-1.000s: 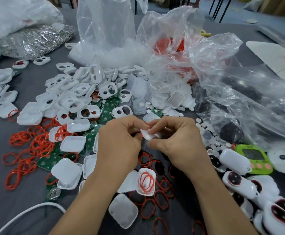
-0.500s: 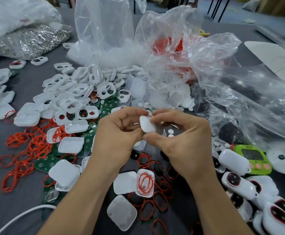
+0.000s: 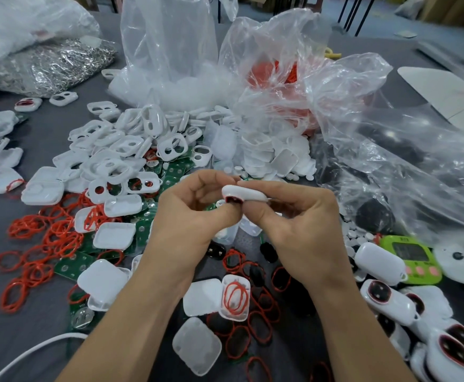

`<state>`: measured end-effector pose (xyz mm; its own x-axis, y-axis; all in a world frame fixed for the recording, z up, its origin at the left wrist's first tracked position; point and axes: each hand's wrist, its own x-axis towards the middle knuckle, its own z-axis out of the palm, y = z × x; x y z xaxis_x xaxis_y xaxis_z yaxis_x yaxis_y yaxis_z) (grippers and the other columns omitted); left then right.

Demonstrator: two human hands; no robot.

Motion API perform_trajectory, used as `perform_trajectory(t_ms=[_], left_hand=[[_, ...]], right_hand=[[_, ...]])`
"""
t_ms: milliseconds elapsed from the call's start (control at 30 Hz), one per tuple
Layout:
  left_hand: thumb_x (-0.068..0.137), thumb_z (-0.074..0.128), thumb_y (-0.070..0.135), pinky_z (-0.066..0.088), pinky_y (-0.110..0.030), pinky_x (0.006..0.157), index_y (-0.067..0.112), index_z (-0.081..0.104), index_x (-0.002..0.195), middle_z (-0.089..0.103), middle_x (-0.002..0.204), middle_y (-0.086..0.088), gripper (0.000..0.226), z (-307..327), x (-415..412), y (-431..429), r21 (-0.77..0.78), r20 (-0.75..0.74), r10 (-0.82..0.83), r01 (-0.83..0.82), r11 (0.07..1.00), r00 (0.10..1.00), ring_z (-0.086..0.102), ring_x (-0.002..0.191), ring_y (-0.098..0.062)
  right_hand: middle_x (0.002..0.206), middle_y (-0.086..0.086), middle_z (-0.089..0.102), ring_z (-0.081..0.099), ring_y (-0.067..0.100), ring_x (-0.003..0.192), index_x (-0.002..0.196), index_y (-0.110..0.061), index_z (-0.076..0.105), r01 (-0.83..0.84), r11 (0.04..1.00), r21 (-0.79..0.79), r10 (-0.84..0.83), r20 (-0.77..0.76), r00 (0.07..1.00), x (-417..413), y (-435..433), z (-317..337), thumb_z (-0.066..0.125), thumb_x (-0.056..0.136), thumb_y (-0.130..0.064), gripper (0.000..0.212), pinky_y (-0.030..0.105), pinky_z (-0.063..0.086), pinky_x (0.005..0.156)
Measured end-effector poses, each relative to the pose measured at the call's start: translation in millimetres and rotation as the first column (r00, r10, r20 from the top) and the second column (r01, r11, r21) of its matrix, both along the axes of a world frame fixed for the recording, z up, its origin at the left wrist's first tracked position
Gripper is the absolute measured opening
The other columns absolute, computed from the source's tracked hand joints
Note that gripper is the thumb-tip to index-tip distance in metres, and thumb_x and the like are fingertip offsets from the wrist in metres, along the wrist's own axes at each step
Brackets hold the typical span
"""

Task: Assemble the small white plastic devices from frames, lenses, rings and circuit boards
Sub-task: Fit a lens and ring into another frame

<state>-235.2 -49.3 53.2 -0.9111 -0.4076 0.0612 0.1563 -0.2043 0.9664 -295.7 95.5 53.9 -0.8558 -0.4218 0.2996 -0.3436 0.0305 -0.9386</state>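
Both hands hold one small white plastic device (image 3: pixel 243 193) above the table's middle; a dark lens with a red rim shows on its underside. My left hand (image 3: pixel 192 216) pinches its left end between thumb and fingers. My right hand (image 3: pixel 294 216) grips its right end, fingers on top and thumb underneath. White two-hole frames (image 3: pixel 120 150) lie heaped at the left. Red rings (image 3: pixel 46 238) and green circuit boards (image 3: pixel 173 175) are scattered around them. A white shell with red rings inside (image 3: pixel 235 297) lies below my hands.
Finished white devices with dark lenses (image 3: pixel 390 301) pile up at the lower right beside a green timer (image 3: pixel 410 259). Clear plastic bags (image 3: pixel 280 78) fill the back and right. A bag of metal clips (image 3: pixel 51 67) sits far left. A white cable (image 3: pixel 32 351) crosses the lower left.
Both hands rose from near the table. The white piece between the fingers has been turned over, so its dark lens with the red rim now shows underneath.
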Motion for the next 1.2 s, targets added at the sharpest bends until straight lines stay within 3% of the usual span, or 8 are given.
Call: perform_trajectory(t_ms=[233, 400, 467, 600, 733, 900, 1000, 1200], left_hand=[[0.067, 0.080, 0.005, 0.058, -0.025, 0.071, 0.021, 0.083, 0.080, 0.079, 0.080, -0.008, 0.021, 1.1, 1.0, -4.1, 0.035, -0.029, 0.036, -0.035, 0.999, 0.999, 0.075, 0.075, -0.018], [0.071, 0.088, 0.003, 0.056, -0.019, 0.077, 0.032, 0.084, 0.086, 0.079, 0.095, 0.011, 0.033, -4.0, 2.9, -4.4, -0.360, 0.028, 0.118, -0.101, 0.928, 0.993, 0.074, 0.091, -0.007], [0.075, 0.082, -0.006, 0.055, -0.015, 0.076, 0.036, 0.083, 0.092, 0.077, 0.100, 0.018, 0.045, -3.6, 2.5, -1.4, -0.421, 0.047, 0.080, -0.052, 0.906, 0.996, 0.073, 0.095, -0.001], [0.082, 0.074, -0.010, 0.060, -0.024, 0.085, 0.032, 0.081, 0.103, 0.080, 0.099, 0.007, 0.048, -3.7, -0.1, -3.3, -0.231, 0.071, 0.107, -0.088, 0.969, 0.992, 0.075, 0.100, -0.009], [0.075, 0.076, 0.008, 0.060, -0.025, 0.081, 0.028, 0.082, 0.099, 0.081, 0.096, -0.003, 0.032, -3.5, 0.3, -2.3, -0.031, 0.120, 0.031, -0.027, 0.999, 0.992, 0.078, 0.093, -0.018], [0.088, 0.073, -0.002, 0.062, -0.034, 0.082, 0.025, 0.081, 0.100, 0.081, 0.096, -0.003, 0.031, -7.7, -0.8, -2.5, -0.041, 0.148, 0.029, -0.024, 0.999, 0.989, 0.078, 0.094, -0.022], [0.091, 0.072, 0.003, 0.063, -0.042, 0.084, 0.022, 0.081, 0.103, 0.081, 0.093, -0.004, 0.024, -9.8, -2.0, 1.1, -0.066, 0.189, 0.015, -0.002, 0.998, 0.982, 0.078, 0.091, -0.026], [0.095, 0.064, 0.000, 0.061, -0.028, 0.071, 0.017, 0.080, 0.106, 0.081, 0.094, -0.006, 0.026, -10.2, -3.4, -1.4, -0.017, 0.224, -0.065, 0.071, 0.997, 0.972, 0.075, 0.084, -0.019]], right_hand=[[0.097, -0.008, 0.081, 0.077, 0.011, 0.095, 0.101, -0.023, 0.083, -0.070, 0.991, -0.116, 0.081, 0.092, 0.993, 4.3, -3.0, 3.2, 0.079, 0.086, -0.006, 0.023, 0.019, 0.058, 0.082], [0.072, -0.011, 0.076, 0.067, 0.004, 0.061, 0.090, -0.032, 0.084, -0.028, 0.955, 0.294, -0.003, 0.103, 0.995, -2.0, 2.4, -5.6, 0.078, 0.083, -0.031, 0.010, 0.017, 0.048, 0.058], [0.066, -0.008, 0.074, 0.060, 0.000, 0.055, 0.086, -0.027, 0.083, -0.044, 0.946, 0.322, -0.003, 0.145, 0.989, -3.5, 3.5, -8.3, 0.075, 0.082, -0.024, 0.009, 0.015, 0.043, 0.055], [0.075, 0.008, 0.076, 0.068, 0.017, 0.066, 0.090, -0.025, 0.082, -0.090, 0.991, 0.099, 0.042, 0.407, 0.912, -5.1, 3.7, -4.4, 0.074, 0.089, -0.010, 0.017, 0.021, 0.046, 0.058], [0.081, 0.009, 0.077, 0.075, 0.023, 0.068, 0.098, -0.014, 0.075, -0.160, 0.987, -0.029, 0.150, 0.543, 0.827, -4.1, 1.6, 0.9, 0.065, 0.095, 0.003, 0.019, 0.022, 0.052, 0.058], [0.074, 0.019, 0.073, 0.066, 0.028, 0.060, 0.098, -0.005, 0.073, -0.033, 0.999, -0.008, 0.032, 0.538, 0.842, -0.9, -6.9, 0.3, 0.064, 0.085, 0.018, 0.028, 0.039, 0.049, 0.066], [0.074, 0.017, 0.075, 0.068, 0.026, 0.056, 0.092, -0.006, 0.073, -0.007, 1.000, -0.002, 0.006, 0.553, 0.833, 0.4, -10.0, -2.3, 0.064, 0.083, 0.019, 0.028, 0.028, 0.050, 0.056], [0.081, 0.015, 0.077, 0.077, 0.032, 0.074, 0.096, -0.006, 0.073, -0.053, 0.995, -0.081, 0.093, 0.663, 0.743, 0.3, -9.0, 0.9, 0.063, 0.095, 0.004, 0.014, 0.032, 0.064, 0.066]])
